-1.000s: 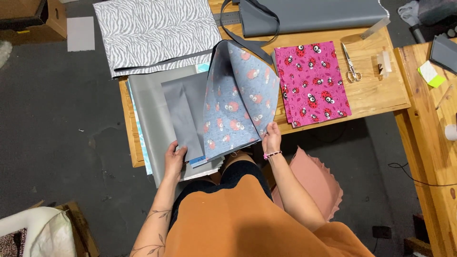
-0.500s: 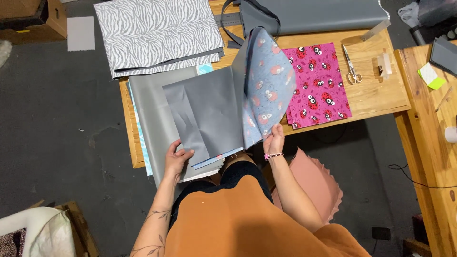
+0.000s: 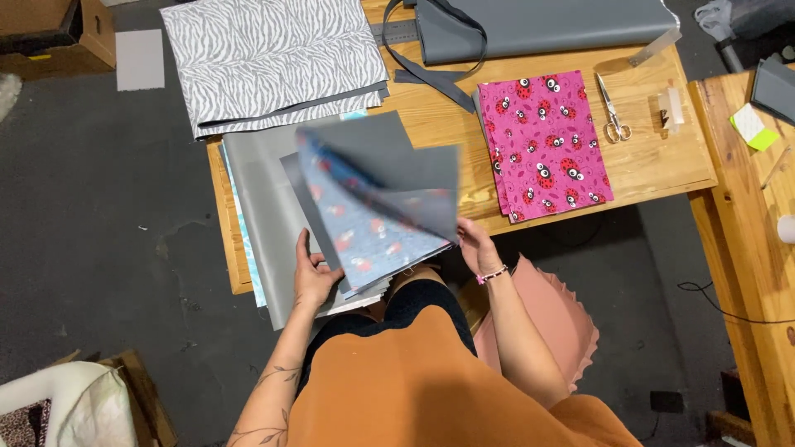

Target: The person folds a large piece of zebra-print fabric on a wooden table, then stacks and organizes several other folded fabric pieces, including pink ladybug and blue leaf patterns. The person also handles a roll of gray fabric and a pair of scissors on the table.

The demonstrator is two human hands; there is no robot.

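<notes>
- My left hand (image 3: 315,277) presses on the stack of fabric sheets (image 3: 273,215) at the near edge of the table (image 3: 654,161), fingers spread flat, thumb tucked under the lifted layers.
- My right hand (image 3: 474,247) pinches the near right corner of the grey sheet (image 3: 406,170), which is lifted and blurred; fingers closed on that edge.
- The blue printed sheet (image 3: 360,232) sits just under it, also raised off the stack.
- The sheets look thin, light and floppy, likely a bit slick on the grey side; they bend rather than hold shape, so the corner or edge is the place to grip, with the stack pinned flat.
- Right of the stack: pink ladybird-print fabric (image 3: 542,145), scissors (image 3: 611,112) beside it.
- Far side: zebra-print fabric (image 3: 273,58), grey roll (image 3: 546,25).
</notes>
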